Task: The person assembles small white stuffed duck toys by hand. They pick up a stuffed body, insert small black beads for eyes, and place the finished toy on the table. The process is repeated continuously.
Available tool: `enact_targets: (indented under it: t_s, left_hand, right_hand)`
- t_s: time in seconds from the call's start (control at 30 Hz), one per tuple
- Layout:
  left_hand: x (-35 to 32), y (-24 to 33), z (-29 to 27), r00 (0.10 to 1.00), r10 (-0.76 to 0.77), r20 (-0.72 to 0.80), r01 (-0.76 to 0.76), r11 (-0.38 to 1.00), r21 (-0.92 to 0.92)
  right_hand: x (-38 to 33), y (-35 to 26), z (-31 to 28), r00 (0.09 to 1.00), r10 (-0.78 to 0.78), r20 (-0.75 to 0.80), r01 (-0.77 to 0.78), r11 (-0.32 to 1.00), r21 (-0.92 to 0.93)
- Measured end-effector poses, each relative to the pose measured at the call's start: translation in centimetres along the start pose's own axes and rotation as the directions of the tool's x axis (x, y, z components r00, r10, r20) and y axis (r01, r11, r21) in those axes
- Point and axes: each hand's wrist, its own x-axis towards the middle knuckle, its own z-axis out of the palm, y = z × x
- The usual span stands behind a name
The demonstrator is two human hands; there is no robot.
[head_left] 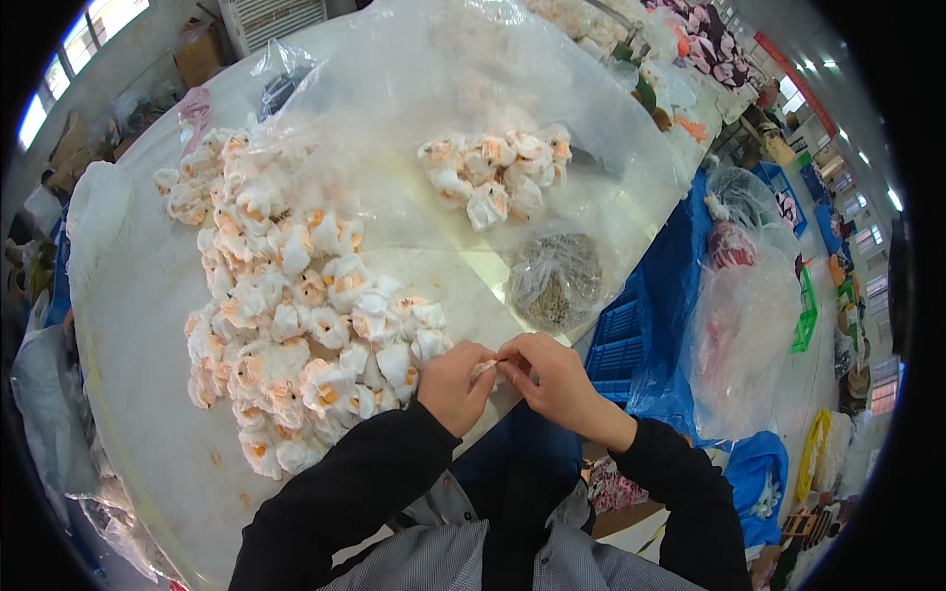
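Observation:
Close together at the table's near edge, my two hands meet fingertip to fingertip. My left hand [455, 387] is closed, pinching a small whitish fluffy piece [483, 369] between thumb and fingers. The fingers of my right hand [557, 384] press together at that piece's end; a tiny dark spot shows there, too small to name. Left of my hands lies a big heap of fluffy white plush pieces with orange patches [296, 315]. Beyond my right hand sits a clear plastic bag of small dark grains [557, 281].
A smaller group of the same plush pieces [493, 167] lies farther back, beside a large clear plastic sheet [384, 108] over the white table [148, 364]. Right of the table are blue crates [619, 330] and a big clear bag with pinkish contents [739, 325].

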Motion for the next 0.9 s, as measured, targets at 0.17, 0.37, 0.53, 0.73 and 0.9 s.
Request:
enact_targets:
  t_s: [0.17, 0.37, 0.53, 0.73, 0.9]
  left_hand:
    - [0.1, 0.4, -0.5, 0.987, -0.159, -0.03, 0.157, 0.985, -0.076]
    - [0.5, 0.6, -0.2, 0.985, -0.135, -0.111, 0.086, 0.927, -0.364]
    - [0.1, -1.0, 0.0, 0.99, -0.121, 0.078, 0.138, 0.949, -0.285]
    - [-0.1, -0.9, 0.5, 0.996, 0.055, 0.065, -0.051, 0.997, -0.064]
    - [0.1, -0.8, 0.0, 0.988, -0.027, 0.152, 0.034, 0.999, -0.041]
  right_hand:
    - [2.9, 0.4, -1.1, 0.98, -0.184, 0.076, 0.193, 0.972, -0.135]
    - [11.6, 1.7, -6.6, 0.966, -0.249, -0.065, 0.205, 0.899, -0.386]
    - [17.5, 2.7, -7.1, 0.906, -0.217, -0.364, 0.011, 0.87, -0.492]
    - [15.7, -1.6, 1.0, 0.934, -0.357, -0.022, 0.343, 0.91, -0.233]
    - [14.0, -5.4, 4.3, 0.928, -0.326, 0.179, 0.367, 0.881, -0.298]
